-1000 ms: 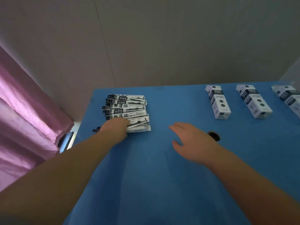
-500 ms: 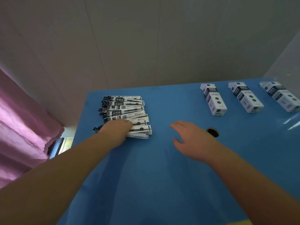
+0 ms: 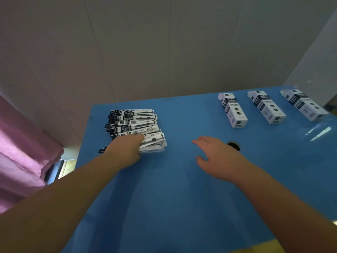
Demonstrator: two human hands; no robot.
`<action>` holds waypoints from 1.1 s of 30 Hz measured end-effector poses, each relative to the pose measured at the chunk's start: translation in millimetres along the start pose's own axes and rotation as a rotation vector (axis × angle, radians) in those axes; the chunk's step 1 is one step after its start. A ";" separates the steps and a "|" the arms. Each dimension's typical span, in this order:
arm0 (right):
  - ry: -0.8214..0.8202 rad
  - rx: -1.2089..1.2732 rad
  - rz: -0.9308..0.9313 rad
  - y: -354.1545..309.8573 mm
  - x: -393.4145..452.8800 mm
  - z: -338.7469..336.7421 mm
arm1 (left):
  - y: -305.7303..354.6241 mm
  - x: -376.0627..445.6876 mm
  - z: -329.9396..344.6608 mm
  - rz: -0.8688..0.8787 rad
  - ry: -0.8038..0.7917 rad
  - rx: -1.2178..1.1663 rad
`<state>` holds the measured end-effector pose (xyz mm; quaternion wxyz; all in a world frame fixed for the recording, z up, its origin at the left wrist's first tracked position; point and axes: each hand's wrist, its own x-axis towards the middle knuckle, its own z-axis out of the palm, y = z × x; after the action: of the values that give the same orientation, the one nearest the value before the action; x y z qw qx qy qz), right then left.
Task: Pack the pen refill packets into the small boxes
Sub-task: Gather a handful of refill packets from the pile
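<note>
A fanned pile of black-and-white pen refill packets (image 3: pixel 134 123) lies at the far left of the blue table (image 3: pixel 173 207). My left hand (image 3: pixel 125 150) sits on the near end of the pile, fingers curled down over the nearest packets, whose left ends stick out beneath my wrist. My right hand (image 3: pixel 217 157) hovers low over the bare middle of the table, fingers straight and pointing left, holding nothing. Three small white boxes lie in a row at the far right: the first box (image 3: pixel 232 111), the second box (image 3: pixel 266 107) and the third box (image 3: pixel 304 105).
A round dark hole (image 3: pixel 234 145) in the table shows just past my right hand. A pink curtain (image 3: pixel 25 152) hangs beyond the table's left edge. A pale panelled wall (image 3: pixel 164 52) stands right behind the table's far edge.
Both hands have kept their places, the left on the packet pile, the right over the table's middle. Only the view has shifted a little.
</note>
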<state>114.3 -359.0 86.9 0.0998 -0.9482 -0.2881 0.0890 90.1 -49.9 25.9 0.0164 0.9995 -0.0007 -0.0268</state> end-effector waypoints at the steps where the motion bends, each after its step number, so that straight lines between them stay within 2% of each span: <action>1: 0.000 -0.008 0.007 1.2 -0.1 -0.9 | 0.3 -2.3 -1.6 -0.034 0.015 -0.060; 4: 0.017 -0.040 0.021 5.7 -1.2 -4.8 | 4.5 -9.4 -6.0 -0.132 0.071 -0.183; 9: 0.037 -0.057 0.048 16.2 -7.2 -13.8 | 26.6 -18.4 -13.5 -0.151 0.170 -0.284; 18: 0.087 -0.025 0.086 68.1 -31.5 -29.9 | 99.7 -14.9 -19.6 -0.136 0.113 -0.357; 26: 0.093 -0.030 0.105 165.3 -53.3 -48.4 | 206.8 23.1 -26.1 -0.103 0.090 -0.311; 33: 0.076 -0.064 0.078 278.8 -64.6 -75.7 | 321.2 74.5 -26.8 -0.168 0.056 -0.332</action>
<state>225.9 -632.9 99.9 0.0767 -0.9641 -0.2496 0.0475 165.9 -370.2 59.2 0.1787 0.9800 0.0875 0.0002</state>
